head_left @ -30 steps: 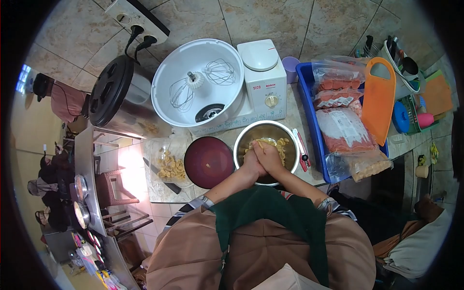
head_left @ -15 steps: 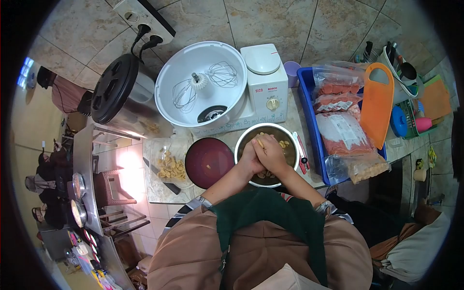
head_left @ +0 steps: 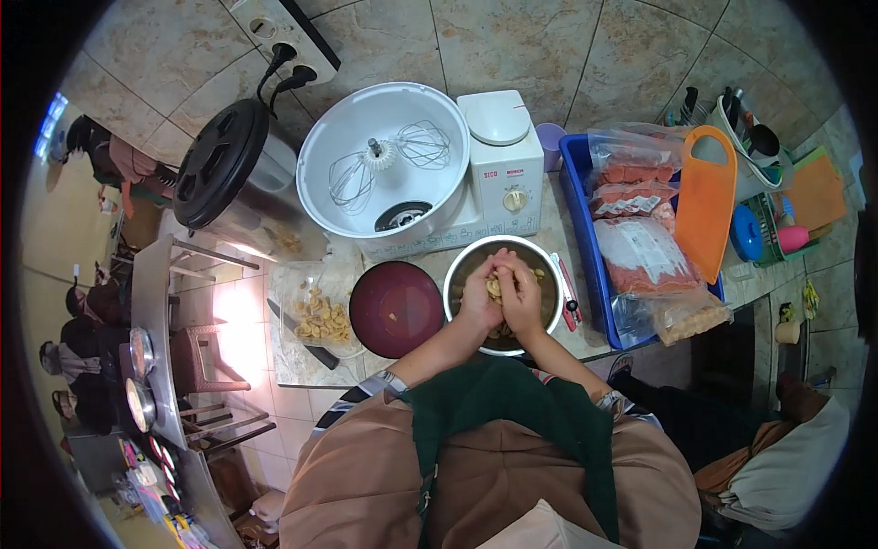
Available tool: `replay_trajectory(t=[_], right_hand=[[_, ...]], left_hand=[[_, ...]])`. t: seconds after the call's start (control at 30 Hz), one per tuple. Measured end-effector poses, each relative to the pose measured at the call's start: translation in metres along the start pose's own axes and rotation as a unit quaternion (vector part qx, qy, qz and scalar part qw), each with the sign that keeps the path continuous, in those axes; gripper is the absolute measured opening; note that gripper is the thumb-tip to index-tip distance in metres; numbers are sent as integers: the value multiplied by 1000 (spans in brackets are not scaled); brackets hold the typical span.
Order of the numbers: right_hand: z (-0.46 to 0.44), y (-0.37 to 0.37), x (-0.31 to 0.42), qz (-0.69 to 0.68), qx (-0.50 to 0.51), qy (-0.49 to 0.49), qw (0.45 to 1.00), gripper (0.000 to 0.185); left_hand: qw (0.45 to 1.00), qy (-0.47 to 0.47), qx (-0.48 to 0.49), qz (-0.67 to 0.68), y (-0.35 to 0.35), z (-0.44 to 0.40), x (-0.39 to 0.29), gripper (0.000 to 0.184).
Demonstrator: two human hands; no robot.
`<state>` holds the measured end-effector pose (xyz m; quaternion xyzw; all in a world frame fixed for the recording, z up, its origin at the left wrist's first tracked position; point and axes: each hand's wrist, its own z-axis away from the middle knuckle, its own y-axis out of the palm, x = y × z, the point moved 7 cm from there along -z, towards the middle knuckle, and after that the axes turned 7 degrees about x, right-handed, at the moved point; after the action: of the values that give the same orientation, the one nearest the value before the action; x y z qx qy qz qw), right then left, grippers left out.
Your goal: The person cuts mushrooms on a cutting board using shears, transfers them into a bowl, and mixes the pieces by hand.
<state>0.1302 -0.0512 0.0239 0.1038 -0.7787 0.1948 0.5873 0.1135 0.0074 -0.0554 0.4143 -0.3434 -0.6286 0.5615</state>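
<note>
Over a steel bowl [head_left: 455,320] my two hands are cupped together around some pale yellow-brown slices [head_left: 494,287]. My left hand [head_left: 478,295] curls in from the left and my right hand [head_left: 521,295] from the right, with the slices between the palms. More slices lie in the bowl below, partly hidden by my hands. Left of the bowl stands a dark red round bowl [head_left: 393,306] with a small piece inside. A clear tray of similar slices [head_left: 322,317] sits further left, beside a knife [head_left: 315,355].
Behind stand a white mixer [head_left: 508,197] with a whisk bowl [head_left: 315,188] and a lidded steel container [head_left: 219,165]. To the right are a red tool [head_left: 566,302] and a blue tray [head_left: 583,238] with packaged meat and an orange board [head_left: 706,201]. People appear far left; another person is lower right.
My hands have gone from clasped together to cupped and more open, showing the slices between them. The view has shifted slightly.
</note>
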Motion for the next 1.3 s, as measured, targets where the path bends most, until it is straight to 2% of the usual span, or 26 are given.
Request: replay_trajectory(t=[0.17,0.23,0.27,0.3,0.33,0.37,0.4,0.43,0.47,0.57,0.63,0.67,0.73,0.77,0.83,0.97,1.03,1.13,1.17,1.2,1.3], right_hand=[[-2,5,1,46,-20,-12,999,19],[4,14,3,-72,-4,92,993,20],[7,13,-9,-58,-1,102,993,21],[10,13,-19,-39,1,107,994,22],[12,13,-27,-28,6,100,995,22],[12,12,-24,-12,0,108,994,21],[12,15,-5,-59,15,80,995,20],[11,16,-3,-29,44,67,996,19],[11,19,3,-63,47,80,994,19],[11,25,-7,-68,54,51,995,20],[11,29,-7,-109,76,106,985,19],[10,31,-10,-110,81,104,985,19],[6,28,-15,-15,62,94,994,28],[5,29,-15,-15,65,96,993,28],[3,31,-16,-39,82,125,988,32],[6,31,-14,-25,65,163,984,33],[5,32,-17,-28,76,127,989,33],[5,33,-31,-26,94,156,983,32],[4,31,-25,-18,83,127,988,33],[3,30,-19,-9,68,98,993,33],[1,27,-11,52,93,138,985,32]], left_hand=[[996,-15,-19,-88,-16,3,20,43],[987,10,-30,-155,-19,1,12,52],[989,-25,-106,-100,-19,5,12,51],[993,-85,-27,-73,-20,2,17,56],[991,-92,-63,-77,-7,13,16,58],[991,-74,-72,-80,-14,8,15,57],[993,-78,-67,-63,-16,6,14,53],[985,-5,-156,-68,1,24,2,52],[987,6,-139,-81,-1,23,0,53],[985,8,-165,-47,-16,17,1,48],[993,-94,-72,22,-26,2,18,39],[993,-89,-71,24,-37,-4,21,39],[991,-105,-84,11,-52,-9,26,36],[991,-102,-86,13,-53,-8,25,36],[992,-124,-31,-8,-47,-7,27,36],[989,-100,-107,-8,-67,-14,28,36],[984,-85,-157,-11,-78,-15,29,36],[970,-111,-214,-30,-67,3,24,34],[981,-140,-136,-19,-69,-6,31,34],[976,-167,-138,-22,-79,-11,41,34],[987,-81,-141,-9,-84,-22,31,36]])
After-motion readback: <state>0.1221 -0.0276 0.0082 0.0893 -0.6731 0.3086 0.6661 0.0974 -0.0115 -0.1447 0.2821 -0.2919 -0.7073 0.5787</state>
